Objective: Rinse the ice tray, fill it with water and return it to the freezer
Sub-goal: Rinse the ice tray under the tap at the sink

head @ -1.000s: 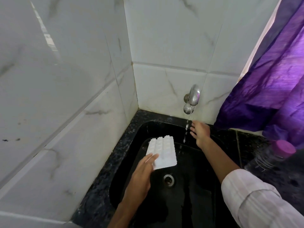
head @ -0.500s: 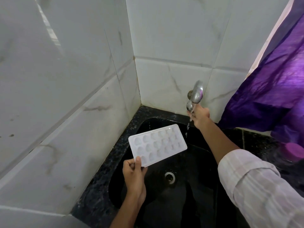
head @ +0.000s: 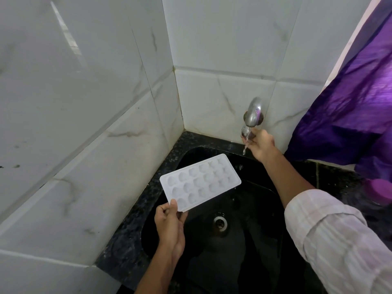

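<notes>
- White rectangular plastic ice tray [head: 200, 182], cups facing up, held in the air over the black stone-rimmed sink [head: 244, 262], at 11 o'clock from the round metal drain [head: 220, 222].
- Left hand [head: 170, 223] at 7 o'clock of the tray, thumb and fingers pinching its near corner.
- Right hand [head: 259, 145] at 1 o'clock, fingers curled round the lower end of the chrome wall tap [head: 253, 112]; thin stream of water [head: 245, 148] beneath.
- Purple curtain [head: 350, 113] at 3 o'clock.

Pink-capped bottle [head: 381, 190]: was blurred, cropped at right edge. Lower end of tap [head: 253, 112] was partly hidden behind right hand [head: 262, 145]. Purple curtain [head: 350, 115]: ran off upper right.
</notes>
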